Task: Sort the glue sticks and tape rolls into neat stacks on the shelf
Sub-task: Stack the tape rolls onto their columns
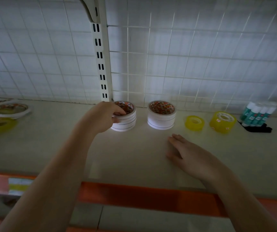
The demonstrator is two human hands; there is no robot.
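Pale laminate shelf (134,156): left hand (104,117) gripping stacked white tape rolls (126,120), needing squaring against neighbouring white stack (161,115); right hand (191,155) lying flat, holding nothing.

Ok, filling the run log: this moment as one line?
left hand grips left white tape stack | right hand open, idle | glue sticks untouched

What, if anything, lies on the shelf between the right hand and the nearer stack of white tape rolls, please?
Nothing visible does. The right hand rests open on bare shelf, and the stretch up to the right white tape stack shows no object. The yellow tape rolls sit off to the side.
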